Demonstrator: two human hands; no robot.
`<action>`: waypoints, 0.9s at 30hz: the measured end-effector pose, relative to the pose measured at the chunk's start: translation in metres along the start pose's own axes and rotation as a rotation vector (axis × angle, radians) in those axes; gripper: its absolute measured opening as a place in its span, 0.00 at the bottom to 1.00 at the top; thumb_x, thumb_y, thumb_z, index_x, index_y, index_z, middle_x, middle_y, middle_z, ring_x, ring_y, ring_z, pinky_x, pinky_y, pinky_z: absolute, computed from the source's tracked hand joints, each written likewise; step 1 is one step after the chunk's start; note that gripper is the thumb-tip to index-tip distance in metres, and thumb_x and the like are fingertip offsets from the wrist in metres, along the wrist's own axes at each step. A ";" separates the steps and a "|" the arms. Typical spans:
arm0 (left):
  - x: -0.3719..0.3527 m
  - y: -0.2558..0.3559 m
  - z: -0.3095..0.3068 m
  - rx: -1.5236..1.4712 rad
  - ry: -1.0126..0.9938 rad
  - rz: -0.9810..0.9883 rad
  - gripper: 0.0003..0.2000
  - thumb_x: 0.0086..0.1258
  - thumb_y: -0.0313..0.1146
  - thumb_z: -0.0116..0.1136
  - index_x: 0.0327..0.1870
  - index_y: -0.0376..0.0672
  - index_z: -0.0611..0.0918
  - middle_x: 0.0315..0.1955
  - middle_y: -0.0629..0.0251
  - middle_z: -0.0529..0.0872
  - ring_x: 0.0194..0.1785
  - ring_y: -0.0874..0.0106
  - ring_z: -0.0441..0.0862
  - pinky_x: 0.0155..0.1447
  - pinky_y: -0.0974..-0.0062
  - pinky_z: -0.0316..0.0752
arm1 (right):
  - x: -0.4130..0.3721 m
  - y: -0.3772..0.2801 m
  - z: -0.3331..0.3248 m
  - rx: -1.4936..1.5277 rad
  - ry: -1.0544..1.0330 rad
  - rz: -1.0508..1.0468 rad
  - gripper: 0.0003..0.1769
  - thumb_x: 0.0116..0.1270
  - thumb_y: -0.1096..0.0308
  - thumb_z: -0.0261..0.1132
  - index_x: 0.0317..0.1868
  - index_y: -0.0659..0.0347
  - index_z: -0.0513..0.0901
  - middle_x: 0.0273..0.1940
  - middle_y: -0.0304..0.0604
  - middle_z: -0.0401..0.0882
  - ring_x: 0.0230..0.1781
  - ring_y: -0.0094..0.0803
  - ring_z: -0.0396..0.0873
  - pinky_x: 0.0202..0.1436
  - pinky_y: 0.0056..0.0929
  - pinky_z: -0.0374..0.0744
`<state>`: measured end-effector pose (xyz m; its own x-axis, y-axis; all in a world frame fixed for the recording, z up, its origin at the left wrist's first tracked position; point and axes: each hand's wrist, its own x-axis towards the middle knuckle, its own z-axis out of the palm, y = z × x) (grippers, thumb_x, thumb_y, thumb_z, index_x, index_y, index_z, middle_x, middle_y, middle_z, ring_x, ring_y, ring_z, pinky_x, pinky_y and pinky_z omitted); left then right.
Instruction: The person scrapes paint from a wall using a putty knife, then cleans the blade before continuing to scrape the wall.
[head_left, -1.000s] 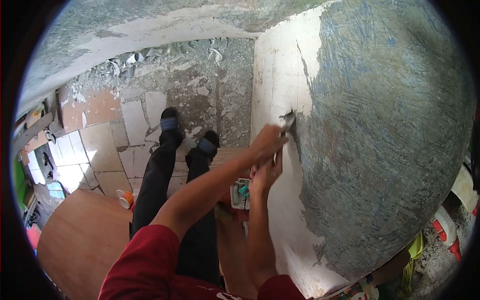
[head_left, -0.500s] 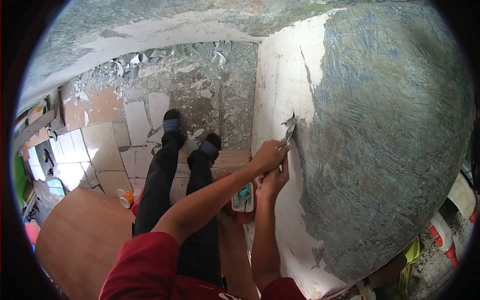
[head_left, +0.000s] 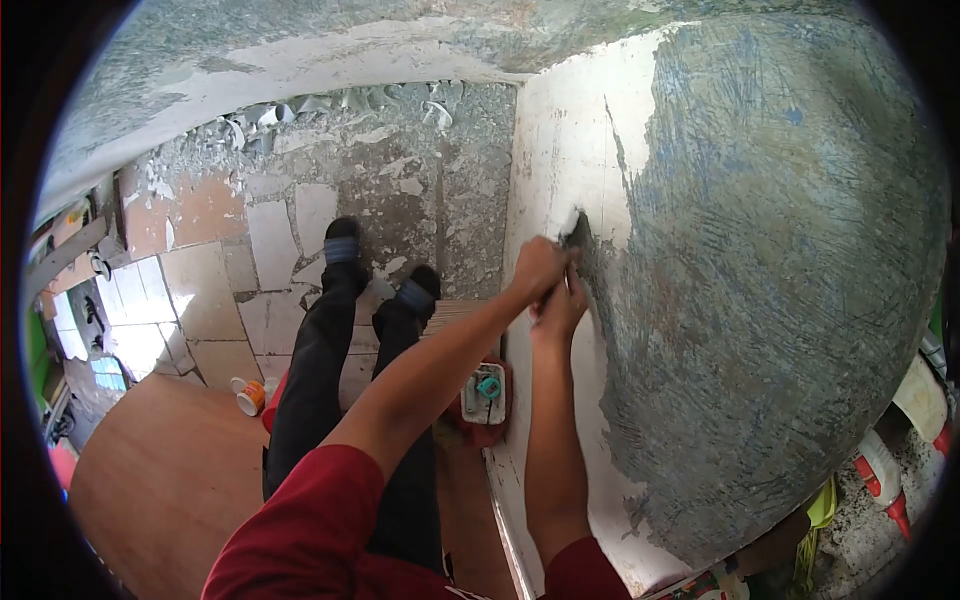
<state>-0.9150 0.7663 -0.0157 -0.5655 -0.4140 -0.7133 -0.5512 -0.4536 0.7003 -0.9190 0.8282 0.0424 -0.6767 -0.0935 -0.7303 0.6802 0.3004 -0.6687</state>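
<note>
My left hand (head_left: 541, 268) is closed around a scraper (head_left: 577, 232), its blade against the wall (head_left: 575, 150) where white paint meets bare grey-green plaster. Just below, my right hand (head_left: 560, 308) is closed on the lower part of the same tool. Most of the handle is hidden by my fingers, and the blade is partly blurred. Above the blade, a dark crack-like line runs down the white paint. Scratched bare plaster (head_left: 760, 300) covers the wall to the right.
My slippered feet stand on broken tiles (head_left: 273, 243), with paint flakes (head_left: 437, 115) along the far wall. Near my legs are a tub (head_left: 484, 408) holding a teal item, an orange-white cup (head_left: 250, 398) and a round brown board (head_left: 165, 470). White-red bottles lie at the right.
Both hands have shifted slightly up along the wall with the scraper, and my right forearm has moved to the right. The loose curl of paint at the blade no longer shows clearly.
</note>
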 end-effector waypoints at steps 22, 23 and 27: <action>-0.112 -0.049 0.007 -0.623 -0.202 -0.176 0.27 0.71 0.43 0.52 0.64 0.32 0.66 0.40 0.61 0.79 0.42 0.74 0.79 0.43 0.78 0.74 | -0.112 0.024 -0.045 -0.603 -0.133 -0.095 0.27 0.69 0.68 0.53 0.68 0.62 0.61 0.29 0.34 0.71 0.17 0.18 0.67 0.15 0.19 0.65; -0.115 -0.047 0.013 -0.643 -0.219 -0.158 0.27 0.71 0.43 0.52 0.64 0.32 0.66 0.40 0.61 0.79 0.42 0.74 0.79 0.43 0.79 0.74 | -0.110 0.019 -0.058 -0.668 -0.154 -0.133 0.28 0.69 0.69 0.53 0.68 0.62 0.61 0.29 0.34 0.71 0.17 0.17 0.67 0.15 0.19 0.65; -0.129 0.006 -0.005 -0.865 -0.230 -0.292 0.23 0.71 0.40 0.54 0.60 0.33 0.69 0.41 0.61 0.78 0.40 0.73 0.78 0.43 0.77 0.75 | -0.133 -0.038 -0.046 -0.439 -0.159 0.078 0.31 0.65 0.74 0.55 0.70 0.63 0.59 0.29 0.35 0.69 0.18 0.17 0.67 0.14 0.18 0.63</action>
<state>-0.8416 0.8130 0.0804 -0.6352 -0.0675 -0.7694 -0.0956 -0.9816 0.1650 -0.8679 0.8733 0.1712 -0.5534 -0.1891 -0.8112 0.5203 0.6820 -0.5139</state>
